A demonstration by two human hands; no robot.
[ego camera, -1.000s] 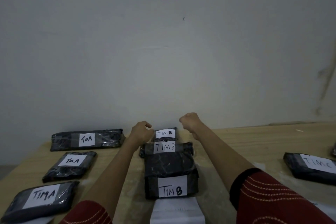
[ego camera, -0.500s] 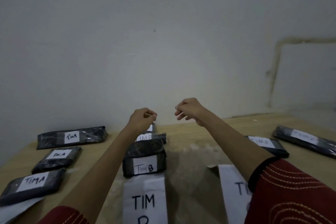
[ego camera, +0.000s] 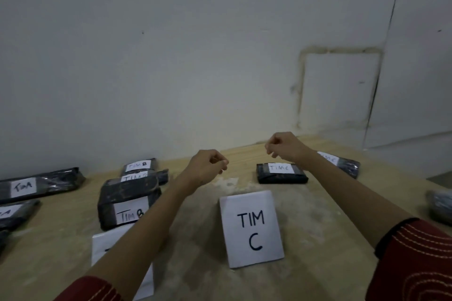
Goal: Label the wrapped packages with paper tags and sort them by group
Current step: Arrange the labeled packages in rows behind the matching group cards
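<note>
While both are hovering above the wooden table (ego camera: 330, 215), the left hand (ego camera: 208, 166) and right hand (ego camera: 285, 146) are hanging in loose fists, gripping nothing visible. A black package (ego camera: 281, 178) tagged TIM C is lying near the far edge, just under the right hand, long axis running along that edge; the left hand is sitting farther off.

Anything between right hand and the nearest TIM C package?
Nothing visible. The right hand hovers just over the far edge of the TIM C package. The TIM C sign sits nearer the camera and the left hand is off to the left, both outside that path.
</note>
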